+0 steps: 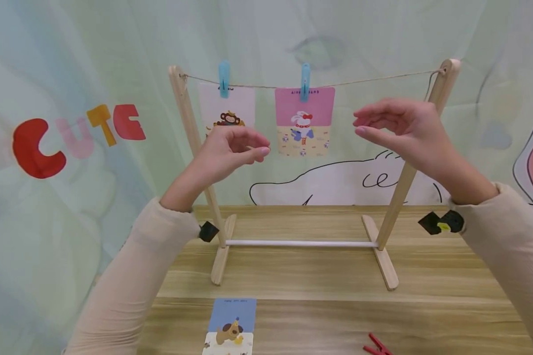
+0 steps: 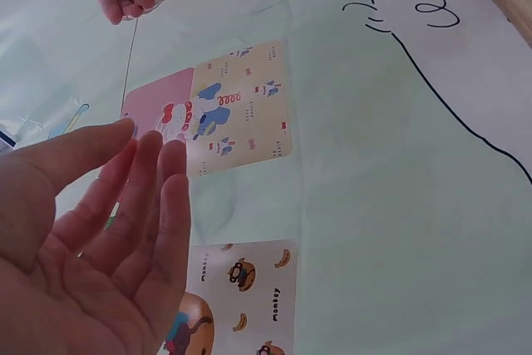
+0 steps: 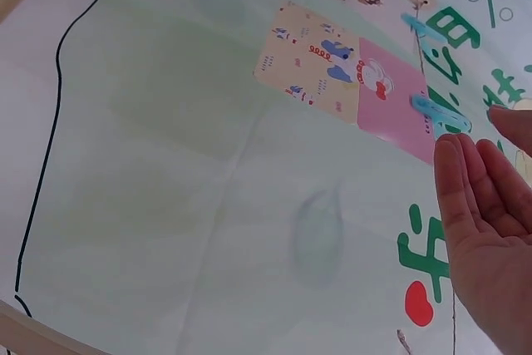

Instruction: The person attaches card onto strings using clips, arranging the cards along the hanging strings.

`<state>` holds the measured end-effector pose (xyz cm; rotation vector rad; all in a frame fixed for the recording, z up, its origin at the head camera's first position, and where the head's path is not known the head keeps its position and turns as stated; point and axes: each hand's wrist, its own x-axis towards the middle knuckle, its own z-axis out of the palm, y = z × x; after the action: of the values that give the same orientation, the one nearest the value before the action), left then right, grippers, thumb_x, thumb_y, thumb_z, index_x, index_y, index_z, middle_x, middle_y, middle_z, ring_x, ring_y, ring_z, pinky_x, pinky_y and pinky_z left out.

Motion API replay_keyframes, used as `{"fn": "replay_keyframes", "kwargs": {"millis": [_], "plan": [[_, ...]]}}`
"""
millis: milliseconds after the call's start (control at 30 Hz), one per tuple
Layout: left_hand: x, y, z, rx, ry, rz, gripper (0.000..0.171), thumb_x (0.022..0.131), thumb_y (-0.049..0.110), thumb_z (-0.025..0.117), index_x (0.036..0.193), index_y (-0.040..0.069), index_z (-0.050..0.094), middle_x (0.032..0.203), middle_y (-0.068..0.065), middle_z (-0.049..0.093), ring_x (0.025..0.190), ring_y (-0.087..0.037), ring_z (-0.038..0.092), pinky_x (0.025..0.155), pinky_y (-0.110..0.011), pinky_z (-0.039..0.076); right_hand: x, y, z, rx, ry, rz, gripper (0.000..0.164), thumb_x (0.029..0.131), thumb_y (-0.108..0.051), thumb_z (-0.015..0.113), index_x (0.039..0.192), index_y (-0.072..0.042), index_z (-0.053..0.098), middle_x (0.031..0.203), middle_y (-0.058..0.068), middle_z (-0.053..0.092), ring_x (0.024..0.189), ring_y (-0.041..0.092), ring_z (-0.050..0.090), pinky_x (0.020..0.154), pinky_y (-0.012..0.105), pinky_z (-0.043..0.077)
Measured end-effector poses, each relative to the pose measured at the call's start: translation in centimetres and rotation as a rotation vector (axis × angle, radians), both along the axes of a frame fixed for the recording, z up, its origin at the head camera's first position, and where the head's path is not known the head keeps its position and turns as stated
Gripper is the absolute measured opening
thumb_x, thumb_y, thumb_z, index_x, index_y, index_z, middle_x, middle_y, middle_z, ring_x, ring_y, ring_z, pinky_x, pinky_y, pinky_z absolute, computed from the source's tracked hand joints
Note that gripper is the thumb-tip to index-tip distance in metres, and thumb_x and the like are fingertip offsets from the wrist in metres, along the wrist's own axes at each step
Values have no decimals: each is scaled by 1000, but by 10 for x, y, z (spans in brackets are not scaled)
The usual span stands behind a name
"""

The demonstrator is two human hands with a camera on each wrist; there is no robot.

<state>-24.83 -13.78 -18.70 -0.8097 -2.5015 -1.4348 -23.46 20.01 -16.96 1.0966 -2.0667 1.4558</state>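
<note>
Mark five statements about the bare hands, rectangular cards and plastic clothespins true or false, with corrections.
1. Two light-blue plastic clothespins are clipped to the thin brown string. True.
2. The blue-and-white rectangular dog card lies on the wood-grain table. True.
3. The red plastic clothespin is clipped to the string. False: it lies on the table.
4. The left bare hand grips the pink rabbit card. False: the hand holds nothing; the card hangs from the string.
5. The right bare hand holds nothing. True.
</note>
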Motion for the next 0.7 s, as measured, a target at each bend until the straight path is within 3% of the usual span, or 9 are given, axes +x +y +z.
{"fn": "replay_keyframes", "kwargs": {"millis": [267,700], "plan": [[2,-1,-6,-21,-24,3,20,92,15,75,109,5,73,100,-7,72,84,-21,71,80,-31,59,5,2,-8,19,-27,25,22,86,13,69,108,11,68,103,15,70,89,22,67,81,20,55],[11,-2,-11,-69,-36,-48,21,92,14,74,110,4,72,104,-6,72,83,-21,71,78,-31,58,13,6,-19,113,-12,-40,23,87,11,70,109,8,69,104,11,71,89,19,68,80,19,55]]}}
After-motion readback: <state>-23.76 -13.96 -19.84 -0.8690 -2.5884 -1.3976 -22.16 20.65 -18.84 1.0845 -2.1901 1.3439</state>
